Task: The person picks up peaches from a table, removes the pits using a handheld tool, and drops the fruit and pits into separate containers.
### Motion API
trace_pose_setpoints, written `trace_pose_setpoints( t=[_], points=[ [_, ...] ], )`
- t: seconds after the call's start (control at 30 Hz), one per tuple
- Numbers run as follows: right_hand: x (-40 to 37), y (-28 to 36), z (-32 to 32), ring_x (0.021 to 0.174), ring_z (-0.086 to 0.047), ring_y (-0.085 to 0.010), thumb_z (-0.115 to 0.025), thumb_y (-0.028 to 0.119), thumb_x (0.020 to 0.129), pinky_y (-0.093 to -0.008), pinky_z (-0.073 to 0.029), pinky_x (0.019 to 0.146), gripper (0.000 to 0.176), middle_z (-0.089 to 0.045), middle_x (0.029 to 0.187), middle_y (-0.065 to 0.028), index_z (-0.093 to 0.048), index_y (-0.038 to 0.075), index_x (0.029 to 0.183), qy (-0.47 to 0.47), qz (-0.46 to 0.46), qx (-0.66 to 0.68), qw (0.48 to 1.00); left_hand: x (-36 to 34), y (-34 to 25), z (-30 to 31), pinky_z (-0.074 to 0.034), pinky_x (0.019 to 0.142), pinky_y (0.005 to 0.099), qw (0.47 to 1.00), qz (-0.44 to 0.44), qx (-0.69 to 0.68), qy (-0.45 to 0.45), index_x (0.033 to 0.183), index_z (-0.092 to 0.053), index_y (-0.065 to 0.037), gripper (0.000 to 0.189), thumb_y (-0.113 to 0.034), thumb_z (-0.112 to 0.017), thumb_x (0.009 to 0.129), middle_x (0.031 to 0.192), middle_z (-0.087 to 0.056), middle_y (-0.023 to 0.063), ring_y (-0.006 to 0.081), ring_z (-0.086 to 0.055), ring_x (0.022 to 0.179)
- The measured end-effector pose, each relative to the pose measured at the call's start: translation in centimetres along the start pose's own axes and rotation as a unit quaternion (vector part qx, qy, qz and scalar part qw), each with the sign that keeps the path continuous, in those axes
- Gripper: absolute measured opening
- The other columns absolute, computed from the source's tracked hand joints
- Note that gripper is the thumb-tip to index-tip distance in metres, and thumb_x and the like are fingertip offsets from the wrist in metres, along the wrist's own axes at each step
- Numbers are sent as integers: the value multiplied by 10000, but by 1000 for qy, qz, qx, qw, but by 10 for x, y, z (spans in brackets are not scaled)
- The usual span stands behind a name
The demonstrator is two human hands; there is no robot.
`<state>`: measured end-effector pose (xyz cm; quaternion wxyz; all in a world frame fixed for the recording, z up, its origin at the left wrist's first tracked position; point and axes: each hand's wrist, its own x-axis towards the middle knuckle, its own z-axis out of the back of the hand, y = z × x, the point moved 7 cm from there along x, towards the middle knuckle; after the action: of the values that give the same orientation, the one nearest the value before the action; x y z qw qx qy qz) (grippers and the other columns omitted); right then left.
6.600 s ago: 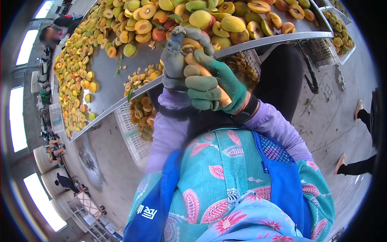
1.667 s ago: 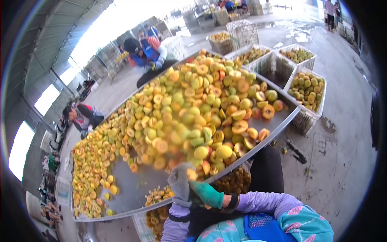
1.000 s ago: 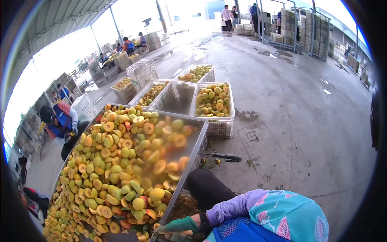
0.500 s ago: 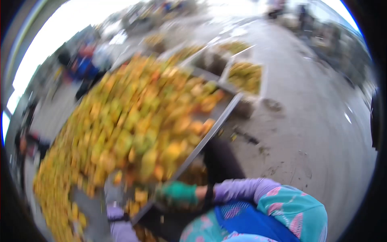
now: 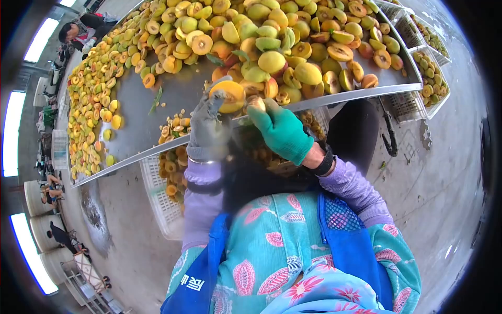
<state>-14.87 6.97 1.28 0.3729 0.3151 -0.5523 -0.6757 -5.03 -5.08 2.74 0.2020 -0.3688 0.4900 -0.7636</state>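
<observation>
My left hand [image 5: 208,123], in a grey glove, is closed on a yellow peach half [image 5: 228,96] at the near edge of a metal table [image 5: 172,89]. Beside it, my right hand [image 5: 282,130] in a green glove has its fingers closed around something small and pale brown, mostly hidden, which I cannot make out. The two hands are close together above the table's rim. Just beyond them lies a heap of peaches [image 5: 272,62], many cut in half with hollows showing. A small pile of cut pieces [image 5: 175,127] sits left of my left hand.
Below the table edge stands a white crate [image 5: 159,201] holding peach pieces. More white crates of fruit [image 5: 431,78] stand on the floor at the right. Another person [image 5: 83,34] is at the table's far left. Leaves [image 5: 156,100] lie on the metal.
My view has swung and tilted down toward the hands, and the blur has mostly gone. Both hands are now close together at the table edge, and a peach half shows in my left hand.
</observation>
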Motion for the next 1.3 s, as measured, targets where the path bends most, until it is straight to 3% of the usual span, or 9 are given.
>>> trace_pose_setpoints(
  t=[0.13,0.4,0.43,0.5,0.6,0.7,0.8,1.0,1.3],
  points=[
    [-1,-2,-7,604,-623,-365,-496,365,976,-459,-471,564,395,-607,644,-189,-539,-8,854,2,83,-137,987,-2,10,-9,-530,861,351,993,75,-89,-21,1085,-655,-42,278,-43,-673,807,1190,-645,141,266,-661,1007],
    [-5,-6,-10,772,-650,-389,-459,435,971,-456,-494,682,475,-661,810,-220,-577,-20,1043,64,-14,-63,996,-11,-27,-17,-537,898,383,954,-133,266,31,1169,-549,-23,248,-143,-561,952,1124,-626,157,256,-643,1018],
    [-5,-6,-10,785,-650,-394,-454,440,971,-455,-495,695,487,-660,825,-229,-572,-24,1066,71,-22,-67,995,-9,-14,-12,-544,879,383,999,-19,33,2,1158,-544,-22,240,-149,-560,955,1107,-631,155,259,-649,994],
    [-5,-5,-12,810,-649,-403,-445,450,971,-452,-497,722,514,-659,854,-249,-562,-31,1111,86,-39,-75,993,-14,17,-25,-559,840,384,881,207,-422,-58,1134,-535,-19,226,-163,-556,962,1073,-639,151,265,-661,948],
    [-5,-6,-13,847,-644,-418,-455,441,967,-458,-496,742,520,-656,883,-271,-542,-31,1166,69,-39,-71,994,-8,7,-25,-574,782,407,937,167,-305,-46,1095,-523,-21,223,-199,-558,965,997,-645,164,286,-668,855],
    [-2,-13,-17,811,-648,-396,-456,441,972,-448,-498,721,516,-656,853,-259,-568,-39,1124,55,-38,-27,997,-9,26,-29,-579,741,417,928,190,-300,-110,1069,-516,-3,243,-224,-541,973,947,-647,164,293,-667,809],
    [-4,-18,-26,744,-611,-231,-479,372,982,-372,-474,687,418,-641,784,-157,-608,-24,1012,58,-106,65,991,-13,25,-32,-581,707,410,919,183,-299,-182,1056,-518,13,244,-217,-524,976,945,-648,171,284,-668,795],
    [-8,-40,-36,687,-607,-246,-491,415,983,-367,-464,613,472,-612,708,-159,-613,-41,991,-37,-29,100,994,-13,30,-41,-550,558,321,910,230,-313,-148,974,-501,-31,189,-214,-545,973,807,-633,139,220,-634,627],
    [-1,-57,-51,480,-533,-166,-423,536,969,-316,-437,404,572,-583,680,-79,-608,-4,1017,97,-122,235,959,-3,28,-35,-548,563,317,956,184,-194,-117,987,-513,-7,200,-191,-581,948,821,-632,140,223,-650,652]
  ],
)
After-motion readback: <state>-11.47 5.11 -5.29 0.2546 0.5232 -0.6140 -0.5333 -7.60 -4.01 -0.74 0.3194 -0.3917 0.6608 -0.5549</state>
